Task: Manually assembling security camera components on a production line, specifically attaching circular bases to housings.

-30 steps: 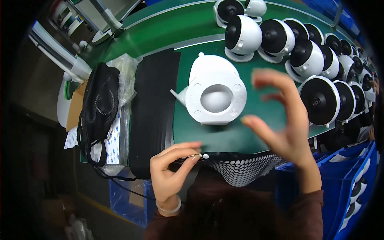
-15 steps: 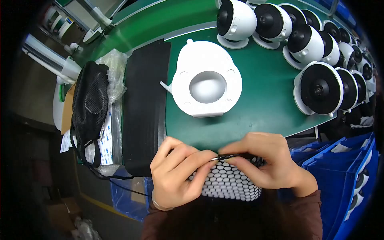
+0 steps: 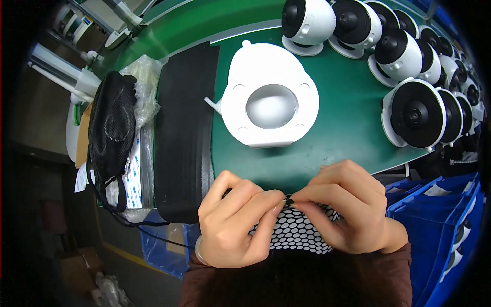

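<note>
Just past the near edge of the green table, my left hand (image 3: 238, 220) and my right hand (image 3: 348, 210) meet fingertip to fingertip. Both are closed in a pinch on a small black piece (image 3: 289, 202); its kind is mostly hidden by the fingers. Honeycomb-patterned black-and-white fabric or mesh (image 3: 302, 230) shows beneath and between my hands; I cannot tell whether the piece joins it. Beyond them, on the table, lies a white rounded plastic housing (image 3: 271, 66) with an oval hollow and a small tab at its left side.
A black mat (image 3: 184, 128) lies left of the housing. Beside it are a black mesh pouch (image 3: 113, 128) with a cord, and clear plastic wrap (image 3: 144, 84). Several white-and-black ball-shaped devices (image 3: 417, 113) crowd the right side. Blue bins (image 3: 424, 220) stand at the lower right.
My right hand has moved slightly right and its fingers have shifted on the black piece, less of which shows now. The view has shifted a little.
</note>
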Motion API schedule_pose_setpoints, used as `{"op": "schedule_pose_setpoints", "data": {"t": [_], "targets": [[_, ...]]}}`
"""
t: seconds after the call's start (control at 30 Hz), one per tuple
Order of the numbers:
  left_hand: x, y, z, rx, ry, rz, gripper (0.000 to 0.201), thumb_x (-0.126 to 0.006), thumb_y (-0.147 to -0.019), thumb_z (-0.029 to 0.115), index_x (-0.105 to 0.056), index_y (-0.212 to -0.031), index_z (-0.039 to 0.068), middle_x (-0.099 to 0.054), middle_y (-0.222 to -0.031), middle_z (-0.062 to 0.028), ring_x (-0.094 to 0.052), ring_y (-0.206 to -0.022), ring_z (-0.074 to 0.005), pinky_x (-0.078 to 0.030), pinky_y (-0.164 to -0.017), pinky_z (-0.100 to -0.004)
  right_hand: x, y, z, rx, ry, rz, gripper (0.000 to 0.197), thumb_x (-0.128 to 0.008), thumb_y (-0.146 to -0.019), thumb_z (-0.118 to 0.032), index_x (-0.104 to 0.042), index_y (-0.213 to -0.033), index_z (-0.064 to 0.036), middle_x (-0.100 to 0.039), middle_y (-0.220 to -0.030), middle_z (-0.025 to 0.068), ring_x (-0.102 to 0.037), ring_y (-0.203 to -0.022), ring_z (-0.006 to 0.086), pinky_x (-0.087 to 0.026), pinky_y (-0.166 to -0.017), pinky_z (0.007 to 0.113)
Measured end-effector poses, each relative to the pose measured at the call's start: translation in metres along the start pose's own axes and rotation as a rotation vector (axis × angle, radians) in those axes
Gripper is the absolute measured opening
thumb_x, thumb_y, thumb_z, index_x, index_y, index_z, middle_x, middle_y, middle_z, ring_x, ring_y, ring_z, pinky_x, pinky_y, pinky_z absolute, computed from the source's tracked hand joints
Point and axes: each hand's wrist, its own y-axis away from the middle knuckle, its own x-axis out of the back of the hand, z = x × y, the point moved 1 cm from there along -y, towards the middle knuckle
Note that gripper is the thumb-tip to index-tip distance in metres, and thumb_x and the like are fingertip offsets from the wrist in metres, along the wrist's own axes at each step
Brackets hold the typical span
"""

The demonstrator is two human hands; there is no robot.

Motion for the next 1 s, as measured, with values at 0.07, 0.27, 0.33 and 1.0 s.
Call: {"op": "schedule_pose_setpoints", "data": {"t": [0.07, 0.27, 0.33, 1.0], "targets": [[0.000, 0.000, 0.000, -0.011, -0.012, 0.006, 0.018, -0.066, -0.058, -0.005, -0.062, -0.074, 0.001, -0.052, -0.061, -0.0039, -0.044, -0.055, -0.0199, -0.036, -0.049, -0.0265, 0.000, -0.001, 0.000, -0.006, 0.001, -0.010, 0.022, -0.072, -0.058, 0.003, -0.063, -0.077, -0.0031, -0.056, -0.072, 0.0067, -0.055, -0.064, 0.0202, -0.045, -0.055, 0.028], [0.001, 0.001, 0.000, -0.011, -0.034, 0.002, 0.017, -0.066, -0.058, -0.005, -0.062, -0.074, 0.002, -0.051, -0.060, -0.0037, -0.044, -0.055, -0.0195, -0.035, -0.049, -0.0262, 0.001, -0.004, -0.001, -0.004, 0.045, -0.055, 0.021, -0.072, -0.058, 0.002, -0.061, -0.076, -0.0036, -0.057, -0.072, 0.0070, -0.055, -0.063, 0.0201, -0.046, -0.056, 0.029], [0.002, 0.001, 0.000, 0.011, -0.023, -0.002, 0.017, -0.066, -0.058, -0.005, -0.062, -0.074, 0.002, -0.051, -0.060, -0.0037, -0.044, -0.056, -0.0199, -0.036, -0.049, -0.0265, 0.002, -0.005, -0.003, 0.009, 0.074, -0.067, 0.021, -0.071, -0.058, 0.001, -0.061, -0.075, -0.0038, -0.057, -0.072, 0.0073, -0.055, -0.063, 0.0204, -0.046, -0.057, 0.029], [-0.029, -0.008, -0.043, 0.104, 0.233, 0.256, 0.014, -0.065, -0.064, -0.003, -0.064, -0.077, 0.001, -0.059, -0.088, -0.0097, -0.049, -0.067, -0.0199, -0.041, -0.057, -0.0271, -0.031, -0.051, 0.013, -0.191, 0.037, 0.072, 0.009, -0.063, -0.074, 0.004, -0.060, -0.082, 0.0019, -0.061, -0.076, 0.0049, -0.054, -0.066, 0.0074, -0.043, -0.060, 0.019]]}}
